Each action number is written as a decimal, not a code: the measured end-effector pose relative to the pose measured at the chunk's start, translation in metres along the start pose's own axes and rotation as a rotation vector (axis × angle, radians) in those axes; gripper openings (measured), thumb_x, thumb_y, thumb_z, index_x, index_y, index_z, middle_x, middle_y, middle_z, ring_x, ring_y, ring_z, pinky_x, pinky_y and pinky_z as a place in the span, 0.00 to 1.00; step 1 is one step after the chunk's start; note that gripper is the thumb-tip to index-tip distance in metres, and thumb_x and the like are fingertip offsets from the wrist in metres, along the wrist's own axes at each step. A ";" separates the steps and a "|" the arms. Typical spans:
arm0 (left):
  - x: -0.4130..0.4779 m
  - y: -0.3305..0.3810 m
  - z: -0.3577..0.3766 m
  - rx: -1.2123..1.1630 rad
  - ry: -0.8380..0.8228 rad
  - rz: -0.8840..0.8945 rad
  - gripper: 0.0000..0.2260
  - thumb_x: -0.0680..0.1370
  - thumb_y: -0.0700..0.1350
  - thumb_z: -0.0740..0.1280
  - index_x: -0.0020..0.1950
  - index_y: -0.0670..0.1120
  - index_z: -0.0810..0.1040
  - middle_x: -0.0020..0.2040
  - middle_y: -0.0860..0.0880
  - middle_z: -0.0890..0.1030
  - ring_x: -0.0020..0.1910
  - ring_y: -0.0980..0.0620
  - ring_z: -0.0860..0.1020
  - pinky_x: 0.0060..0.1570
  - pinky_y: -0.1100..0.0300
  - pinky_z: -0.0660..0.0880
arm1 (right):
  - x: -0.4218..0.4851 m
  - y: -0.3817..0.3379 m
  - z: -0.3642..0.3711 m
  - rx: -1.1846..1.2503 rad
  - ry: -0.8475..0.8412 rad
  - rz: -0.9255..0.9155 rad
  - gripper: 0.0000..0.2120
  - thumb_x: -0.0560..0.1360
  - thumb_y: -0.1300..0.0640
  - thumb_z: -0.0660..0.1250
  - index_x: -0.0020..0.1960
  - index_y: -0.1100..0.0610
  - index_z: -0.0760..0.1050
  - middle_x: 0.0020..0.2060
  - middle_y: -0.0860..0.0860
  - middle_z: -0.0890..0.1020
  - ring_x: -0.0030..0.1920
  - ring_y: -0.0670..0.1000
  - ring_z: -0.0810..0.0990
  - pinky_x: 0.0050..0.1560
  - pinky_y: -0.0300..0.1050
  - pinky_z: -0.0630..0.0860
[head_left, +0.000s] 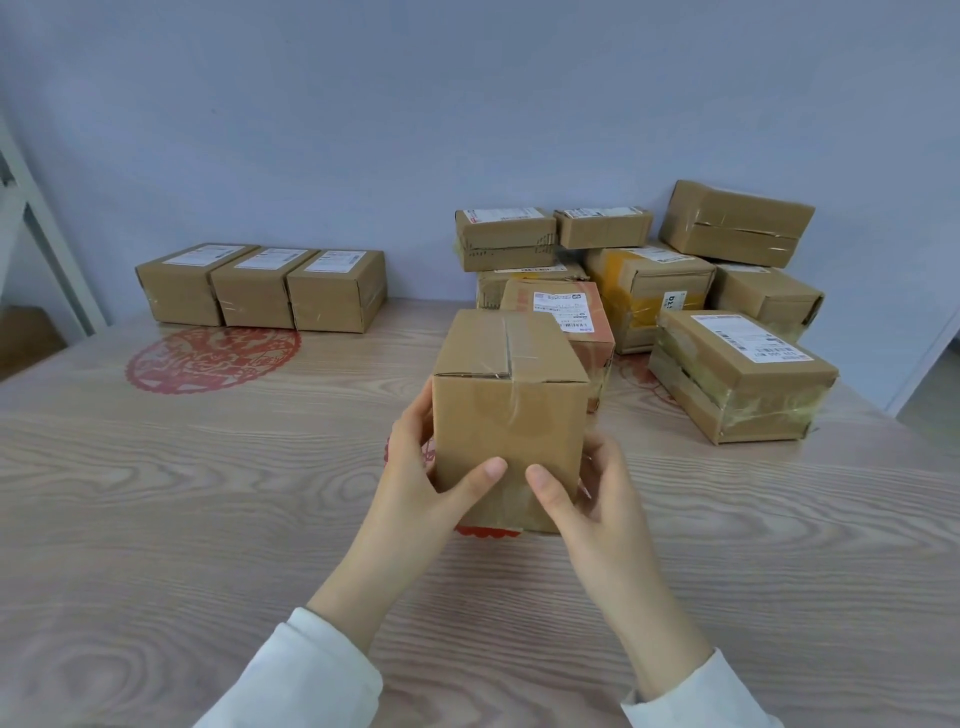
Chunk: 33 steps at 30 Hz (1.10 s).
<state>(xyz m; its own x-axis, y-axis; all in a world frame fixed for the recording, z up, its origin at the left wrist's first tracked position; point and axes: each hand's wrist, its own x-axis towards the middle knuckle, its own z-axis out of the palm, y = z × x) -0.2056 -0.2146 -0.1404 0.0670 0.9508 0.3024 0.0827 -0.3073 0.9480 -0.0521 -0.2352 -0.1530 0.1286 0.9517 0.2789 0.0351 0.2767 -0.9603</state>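
Both hands clasp one cardboard box (511, 415) at the middle of the table (208, 519) — the left hand (415, 467) wraps its left side, the right hand (587, 499) its right, thumbs pressed on the near face. Whether its base rests on the wood or hangs just above, I cannot tell. The step looks like taking a parcel from the jumbled pile (649, 280) at the back right toward the neat row of three boxes (254, 291) at the back left. Next it likely needs a lift and a leftward swing, then setting down flush beside the row's right end. An orange box (571, 322) sits just behind — clear it first. Open tabletop lies left and near.
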 end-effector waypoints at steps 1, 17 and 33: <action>0.000 -0.001 -0.001 0.005 0.001 -0.004 0.38 0.66 0.55 0.74 0.72 0.49 0.64 0.64 0.50 0.74 0.60 0.57 0.75 0.50 0.65 0.78 | 0.000 0.000 0.000 0.004 -0.009 -0.003 0.32 0.66 0.51 0.69 0.66 0.62 0.67 0.59 0.53 0.77 0.55 0.42 0.78 0.47 0.30 0.75; -0.003 0.002 -0.001 -0.074 -0.064 0.014 0.29 0.64 0.48 0.72 0.62 0.51 0.64 0.59 0.50 0.75 0.53 0.62 0.77 0.53 0.61 0.78 | 0.000 -0.007 -0.002 0.004 0.011 0.021 0.20 0.68 0.44 0.72 0.53 0.53 0.70 0.47 0.47 0.80 0.44 0.36 0.79 0.41 0.30 0.74; -0.004 0.008 -0.002 -0.180 -0.031 -0.028 0.19 0.67 0.49 0.69 0.56 0.49 0.69 0.47 0.55 0.80 0.43 0.62 0.80 0.39 0.69 0.74 | -0.008 -0.004 -0.001 -0.025 -0.021 0.027 0.47 0.50 0.24 0.70 0.58 0.52 0.69 0.54 0.46 0.78 0.52 0.39 0.79 0.45 0.31 0.75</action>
<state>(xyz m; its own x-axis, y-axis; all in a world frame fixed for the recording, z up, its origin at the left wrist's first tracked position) -0.2071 -0.2203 -0.1337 0.0979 0.9564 0.2752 -0.0944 -0.2664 0.9592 -0.0527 -0.2438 -0.1514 0.1088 0.9613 0.2531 0.0565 0.2482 -0.9671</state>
